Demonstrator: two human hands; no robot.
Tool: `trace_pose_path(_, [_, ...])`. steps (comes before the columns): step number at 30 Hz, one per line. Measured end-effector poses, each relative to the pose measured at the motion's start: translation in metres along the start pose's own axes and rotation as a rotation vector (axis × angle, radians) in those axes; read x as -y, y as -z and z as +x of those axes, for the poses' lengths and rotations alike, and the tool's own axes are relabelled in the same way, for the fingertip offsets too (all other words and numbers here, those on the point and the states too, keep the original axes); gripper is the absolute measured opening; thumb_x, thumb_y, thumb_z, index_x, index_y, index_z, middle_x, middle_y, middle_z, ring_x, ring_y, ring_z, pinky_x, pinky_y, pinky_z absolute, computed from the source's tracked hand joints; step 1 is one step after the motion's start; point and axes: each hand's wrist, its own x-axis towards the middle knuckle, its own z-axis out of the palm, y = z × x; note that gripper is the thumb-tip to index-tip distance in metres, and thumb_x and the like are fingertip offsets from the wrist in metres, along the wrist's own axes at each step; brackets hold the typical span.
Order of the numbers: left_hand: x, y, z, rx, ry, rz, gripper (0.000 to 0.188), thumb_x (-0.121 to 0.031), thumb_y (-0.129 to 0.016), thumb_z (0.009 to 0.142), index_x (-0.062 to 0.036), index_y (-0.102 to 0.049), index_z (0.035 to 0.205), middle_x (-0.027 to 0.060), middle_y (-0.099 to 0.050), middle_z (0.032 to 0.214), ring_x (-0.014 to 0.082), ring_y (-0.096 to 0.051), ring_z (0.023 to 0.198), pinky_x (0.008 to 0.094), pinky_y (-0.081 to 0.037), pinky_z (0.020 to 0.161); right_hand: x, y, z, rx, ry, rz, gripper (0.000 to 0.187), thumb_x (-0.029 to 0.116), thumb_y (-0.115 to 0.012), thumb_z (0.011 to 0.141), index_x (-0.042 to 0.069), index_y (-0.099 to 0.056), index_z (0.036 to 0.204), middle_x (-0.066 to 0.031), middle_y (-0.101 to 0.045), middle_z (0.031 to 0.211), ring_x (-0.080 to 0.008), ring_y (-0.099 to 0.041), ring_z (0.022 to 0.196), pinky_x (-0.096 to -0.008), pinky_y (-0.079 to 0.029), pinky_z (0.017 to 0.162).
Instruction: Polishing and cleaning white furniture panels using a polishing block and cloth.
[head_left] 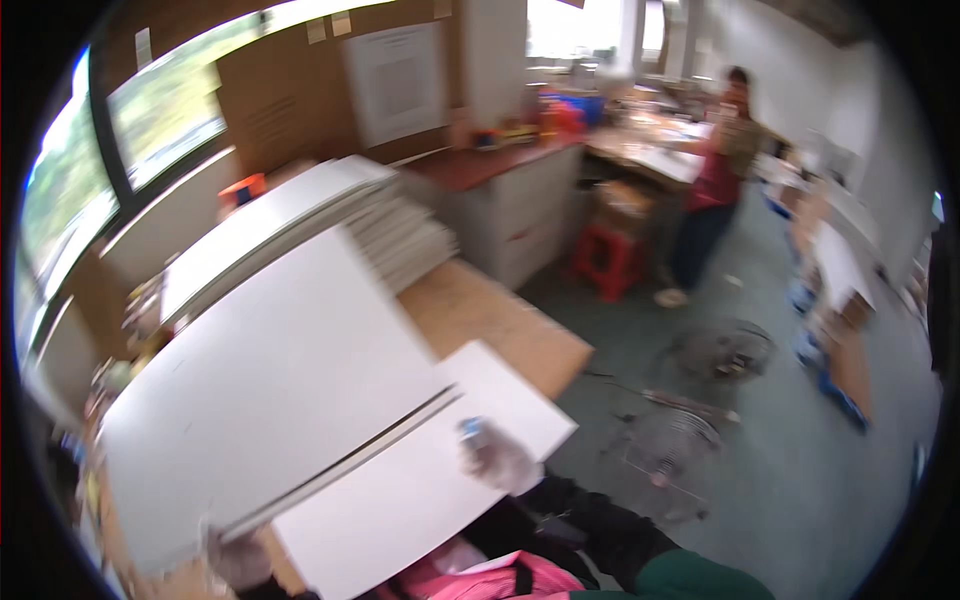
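A large white board [270, 390] lies on the wooden table, with a smaller white sheet [400, 520] along its near side. Between them runs a long thin strip [350, 460] with a dark edge, like a straightedge. My left hand [238, 560], in a pale glove, is at the strip's left end; blur hides how its fingers sit. Over the right part of the sheet, my gloved right hand [500, 458] is closed on a small light-blue object [470, 428] whose kind I cannot make out.
A stack of white boards [400, 235] stands at the back of the wooden table [500, 325]. Floor fans [660, 445] stand to the right. Further back are a red stool [604, 262], a red-topped cabinet [500, 165] and another person [715, 180] at a workbench. Cartons [850, 370] line the right wall.
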Motion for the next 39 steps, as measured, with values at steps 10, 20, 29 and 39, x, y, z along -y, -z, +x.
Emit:
trace_pose_path(10, [-0.004, -0.039, 0.231, -0.056, 0.023, -0.072, 0.039, -0.009, -0.057, 0.095, 0.0093, -0.046, 0.128, 0.0241, -0.059, 0.127, 0.0367, -0.060, 0.117, 0.0513, -0.051, 0.104, -0.005, 0.025, 0.062, -0.123, 0.047, -0.012, 0.035, 0.038, -0.061, 0.098, 0.009, -0.059, 0.119, -0.0051, -0.062, 0.096, -0.0150, -0.056, 0.081, -0.0286, -0.045, 0.069])
trace_pose_path(20, [0.093, -0.008, 0.432, -0.154, 0.014, -0.065, 0.023, -0.005, -0.050, 0.095, 0.0072, -0.045, 0.114, 0.0231, -0.061, 0.113, 0.0387, -0.065, 0.105, 0.0536, -0.063, 0.086, -0.004, 0.036, 0.059, -0.125, 0.011, -0.275, 0.038, 0.043, -0.059, 0.097, 0.008, -0.058, 0.113, -0.0019, -0.049, 0.073, -0.0146, -0.047, 0.064, -0.0275, -0.039, 0.058])
trace_pose_path(29, [0.134, 0.038, 0.485, -0.228, 0.028, -0.080, 0.016, -0.003, -0.047, 0.096, 0.0038, -0.047, 0.110, 0.0185, -0.062, 0.109, 0.0336, -0.067, 0.101, 0.0503, -0.063, 0.087, 0.000, 0.031, 0.057, -0.211, -0.061, -0.141, 0.041, 0.031, -0.068, 0.093, 0.003, -0.058, 0.121, -0.0055, -0.059, 0.083, -0.0159, -0.056, 0.071, -0.0305, -0.044, 0.064])
trace_pose_path(39, [0.150, 0.017, 0.509, -0.330, 0.310, 0.358, 0.034, -0.035, -0.059, 0.098, -0.0013, -0.057, 0.105, 0.0136, -0.067, 0.095, 0.0240, -0.070, 0.077, 0.0335, -0.064, 0.062, 0.001, 0.037, 0.053, -0.280, -0.059, -0.054, 0.044, 0.028, -0.068, 0.093, 0.001, -0.057, 0.125, -0.0095, -0.063, 0.090, -0.0190, -0.058, 0.075, -0.0322, -0.045, 0.068])
